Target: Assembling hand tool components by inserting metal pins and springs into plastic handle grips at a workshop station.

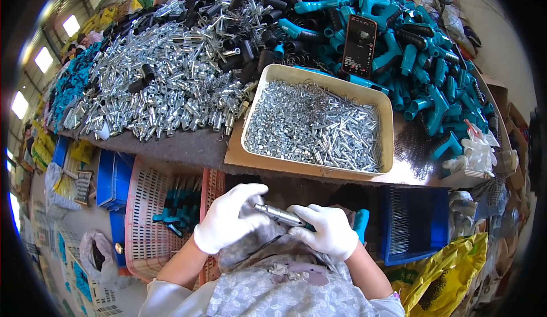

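From my end I see the metal tube [281,215] out in front of the apron, below the table's edge, tilted a little down toward the right hand [327,231]. That hand is closed around its lower end, thumb below and fingers on top; the left hand [231,217] is half curled, thumb and fingers apart near the other tip, and I can't tell whether it touches. I judge the tube rigid, fairly heavy for its size and hard to damage, but slick under a cloth glove, so I'd hold it round the thick barrel rather than by the narrow tip. A teal handle [360,224] shows beyond the right hand; I can't make out whether it joins the tube. Ahead, the cream tray [388,146] full of small pins puts its raised wall in my way, with a phone [359,46] propped behind it against the heap of teal casings [439,109]. Loose metal parts [165,77] crowd the table's left. Below, a pink basket [145,203] and a blue bin [440,223] flank me, limiting elbow room.
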A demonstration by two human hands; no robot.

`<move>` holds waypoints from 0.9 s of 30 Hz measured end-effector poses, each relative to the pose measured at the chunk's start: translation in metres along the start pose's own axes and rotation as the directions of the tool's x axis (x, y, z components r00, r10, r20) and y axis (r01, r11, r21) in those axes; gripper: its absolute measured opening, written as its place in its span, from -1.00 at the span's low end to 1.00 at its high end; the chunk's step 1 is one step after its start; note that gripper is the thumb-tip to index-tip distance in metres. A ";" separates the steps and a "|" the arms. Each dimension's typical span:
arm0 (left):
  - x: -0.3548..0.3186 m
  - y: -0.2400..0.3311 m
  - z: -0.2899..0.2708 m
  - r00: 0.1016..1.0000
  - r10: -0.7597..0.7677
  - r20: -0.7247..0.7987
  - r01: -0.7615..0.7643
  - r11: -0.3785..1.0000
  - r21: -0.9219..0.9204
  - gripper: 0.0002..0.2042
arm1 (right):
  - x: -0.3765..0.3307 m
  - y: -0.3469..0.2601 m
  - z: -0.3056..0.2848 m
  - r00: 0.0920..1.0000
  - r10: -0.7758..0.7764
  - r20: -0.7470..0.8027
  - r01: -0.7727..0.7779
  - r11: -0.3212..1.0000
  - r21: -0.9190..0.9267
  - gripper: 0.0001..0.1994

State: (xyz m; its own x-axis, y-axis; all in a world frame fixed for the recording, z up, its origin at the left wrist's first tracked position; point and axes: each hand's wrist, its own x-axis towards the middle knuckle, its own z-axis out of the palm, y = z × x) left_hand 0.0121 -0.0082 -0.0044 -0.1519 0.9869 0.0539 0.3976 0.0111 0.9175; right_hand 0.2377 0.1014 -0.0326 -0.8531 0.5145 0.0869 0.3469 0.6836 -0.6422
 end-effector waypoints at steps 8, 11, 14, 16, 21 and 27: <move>0.000 -0.006 0.000 0.900 0.435 -0.034 -0.421 0.885 0.201 -0.85 | -0.001 -0.001 -0.001 1.000 -0.003 0.009 0.003 1.000 0.022 -0.58; 0.005 0.001 0.001 0.988 -0.029 0.151 0.028 1.000 0.005 -0.80 | 0.000 -0.002 -0.001 1.000 0.004 0.022 -0.004 1.000 0.025 -0.58; 0.005 0.000 0.000 0.844 0.524 0.115 -0.537 0.826 0.171 -0.87 | 0.001 0.001 -0.003 1.000 -0.030 0.009 0.029 0.994 0.105 -0.58; -0.004 -0.007 0.005 0.841 0.537 -0.057 -0.539 0.842 -0.015 -0.89 | -0.003 0.010 -0.001 0.996 -0.049 -0.072 0.065 0.970 0.236 -0.56; 0.003 -0.036 0.013 0.968 0.181 0.173 -0.197 0.977 0.077 -0.42 | -0.009 0.004 0.029 0.914 0.276 -0.298 0.229 0.257 0.939 -0.52; 0.001 -0.068 0.000 0.668 -0.230 0.707 0.209 0.971 0.118 -0.16 | 0.003 0.057 0.076 0.761 0.644 0.074 0.318 -0.470 0.823 -0.81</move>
State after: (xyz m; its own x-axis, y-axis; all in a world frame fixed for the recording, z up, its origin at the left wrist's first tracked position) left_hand -0.0151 -0.0075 -0.0670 0.4473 0.7708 -0.4536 0.4612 0.2357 0.8554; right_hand 0.2251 0.1031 -0.1269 -0.4547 0.7936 -0.4044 -0.7551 -0.5842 -0.2975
